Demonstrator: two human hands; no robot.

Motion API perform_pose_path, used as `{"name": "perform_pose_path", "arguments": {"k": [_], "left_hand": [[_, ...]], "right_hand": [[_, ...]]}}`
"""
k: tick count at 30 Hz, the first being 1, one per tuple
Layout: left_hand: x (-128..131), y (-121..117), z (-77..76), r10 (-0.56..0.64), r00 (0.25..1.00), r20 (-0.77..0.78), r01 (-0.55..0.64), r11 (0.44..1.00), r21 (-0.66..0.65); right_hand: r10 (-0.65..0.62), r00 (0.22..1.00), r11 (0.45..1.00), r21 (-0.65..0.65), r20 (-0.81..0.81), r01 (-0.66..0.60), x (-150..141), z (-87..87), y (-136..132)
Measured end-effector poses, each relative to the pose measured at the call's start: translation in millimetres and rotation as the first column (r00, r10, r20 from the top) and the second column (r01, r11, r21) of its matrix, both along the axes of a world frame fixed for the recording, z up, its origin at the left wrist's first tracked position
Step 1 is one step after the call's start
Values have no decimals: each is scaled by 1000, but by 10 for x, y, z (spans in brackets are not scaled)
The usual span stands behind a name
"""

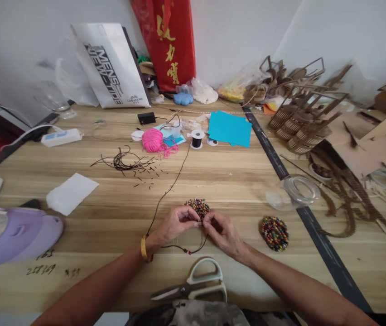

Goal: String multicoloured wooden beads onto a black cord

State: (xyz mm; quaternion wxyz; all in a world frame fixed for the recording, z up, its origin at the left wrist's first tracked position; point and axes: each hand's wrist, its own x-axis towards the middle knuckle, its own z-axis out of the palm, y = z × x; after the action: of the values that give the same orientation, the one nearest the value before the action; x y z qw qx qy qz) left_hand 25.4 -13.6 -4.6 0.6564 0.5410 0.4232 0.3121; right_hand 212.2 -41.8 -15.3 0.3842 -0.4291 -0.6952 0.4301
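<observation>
My left hand [176, 224] and my right hand [220, 231] meet at the middle of the wooden table [213, 181], fingertips pinched together over a thin dark cord [169, 190]. The cord runs from my fingers up to a black spool [196, 139] and also loops down below my hands. A small pile of coloured beads [198, 207] lies just beyond my fingertips. What the right fingers pinch is too small to name. A yellow bangle sits on my left wrist. A second pile of coloured beads [274, 233] lies to the right of my right hand.
Scissors [196, 285] lie near the front edge. A clear plastic jar [293, 192] lies on its side at right. Pink yarn [154, 140], cord scraps [125, 161], blue paper [229, 129], a white tissue [70, 193], a purple device [16, 235] and cardboard pieces [315, 113] lie around.
</observation>
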Motion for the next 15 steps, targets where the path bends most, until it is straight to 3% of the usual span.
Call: {"name": "perform_pose_path", "arguments": {"k": [15], "left_hand": [[1, 12, -2, -16, 1000, -15, 16, 999, 34]], "right_hand": [[11, 1000, 1000, 11, 14, -11, -1, 16, -3]]}}
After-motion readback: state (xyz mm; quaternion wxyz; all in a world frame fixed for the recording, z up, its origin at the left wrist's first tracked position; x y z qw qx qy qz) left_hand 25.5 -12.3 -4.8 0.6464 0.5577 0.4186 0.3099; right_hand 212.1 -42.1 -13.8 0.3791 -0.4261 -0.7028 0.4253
